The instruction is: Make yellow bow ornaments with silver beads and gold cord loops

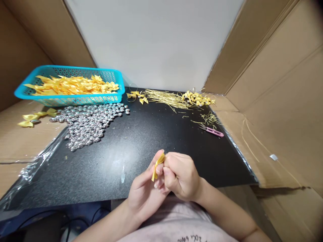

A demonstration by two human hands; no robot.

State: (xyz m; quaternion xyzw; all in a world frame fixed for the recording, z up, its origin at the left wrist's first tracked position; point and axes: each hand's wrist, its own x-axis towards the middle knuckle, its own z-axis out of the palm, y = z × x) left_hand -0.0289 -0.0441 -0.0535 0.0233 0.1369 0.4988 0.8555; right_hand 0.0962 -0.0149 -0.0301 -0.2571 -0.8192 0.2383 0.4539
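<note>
Above the near edge of the black table, my two hands meet. My left hand [145, 188] pinches a yellow ribbon bow [158, 166] between thumb and fingers. Curled into a fist, my right hand [183, 174] presses against the left fingertips just beside the bow; whatever it grips is hidden. Farther off, a pile of shiny silver beads [87, 126] spreads on the left. Thin gold ties [168, 98] lie in a bundle at the back, with finished-looking yellow bows [198, 98] heaped at their right end.
A turquoise basket [75, 99] full of yellow bows stands back left. More bows [30, 120] lie on the cardboard at left. Pink-handled thread snips [213, 131] and tie scraps [210, 118] are on the right. Cardboard walls [282, 67] flank the black table [151, 134].
</note>
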